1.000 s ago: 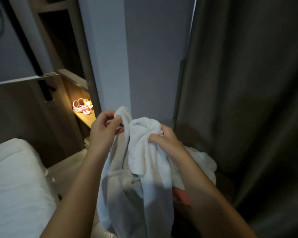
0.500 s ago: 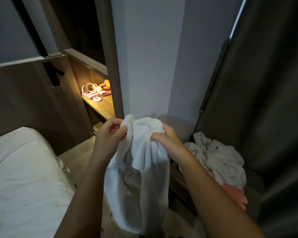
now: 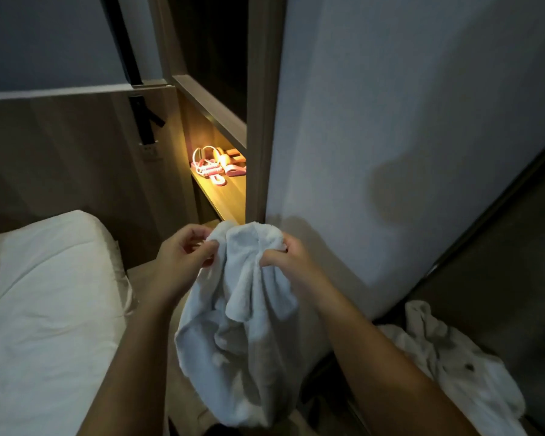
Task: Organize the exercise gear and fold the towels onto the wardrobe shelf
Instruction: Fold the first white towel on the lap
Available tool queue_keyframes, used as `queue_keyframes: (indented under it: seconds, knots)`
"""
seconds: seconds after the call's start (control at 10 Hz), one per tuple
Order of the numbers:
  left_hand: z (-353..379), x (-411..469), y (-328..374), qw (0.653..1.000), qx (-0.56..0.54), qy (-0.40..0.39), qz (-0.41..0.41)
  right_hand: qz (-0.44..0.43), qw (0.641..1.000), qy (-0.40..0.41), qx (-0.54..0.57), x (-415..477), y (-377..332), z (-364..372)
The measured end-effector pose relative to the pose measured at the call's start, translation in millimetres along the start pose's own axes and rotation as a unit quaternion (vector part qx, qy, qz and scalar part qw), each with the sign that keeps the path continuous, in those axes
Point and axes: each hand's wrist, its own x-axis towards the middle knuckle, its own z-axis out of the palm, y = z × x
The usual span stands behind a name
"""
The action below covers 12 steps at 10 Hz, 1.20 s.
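Since the earlier frames the head view has swung left, so the lit shelf [image 3: 230, 196] shows more of its board and the crumpled towel pile [image 3: 453, 366] sits at the lower right edge.

Head view: the left hand [image 3: 180, 262] pinches the top edge of the white towel [image 3: 243, 309] between thumb and fingers. The right hand [image 3: 288, 259] grips the bunched top just beside it, fingers curled into the cloth. The towel hangs in the air below both hands, in front of the pale wall panel [image 3: 390, 105]. Pink exercise gear [image 3: 214, 166] lies on the shelf. The white bed [image 3: 44, 294] is on the left.
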Motion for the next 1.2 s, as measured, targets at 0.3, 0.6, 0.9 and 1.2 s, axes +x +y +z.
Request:
queue_keyframes:
  seconds: [0.3,0.6,0.9,1.2]
  knots:
    - [-23.5,139.2,-35.2,0.998,0.018,-0.053,-0.018,0.014,1.0,-0.02,-0.005,144.5,13.7,17.8]
    - [-81.7,334.6,-62.8,0.954,0.07,-0.29,-0.032,0.056,0.992,0.1,0.052,281.9,5.1,61.0]
    - [-93.8,436.0,-77.3,0.937,0.112,-0.33,0.037,0.078,0.985,0.137,0.073,360.0,-1.4,81.6]
    - [-105.6,530.1,-111.8,0.897,0.139,-0.409,0.097,0.07,0.958,0.251,0.122,432.1,3.9,117.8]
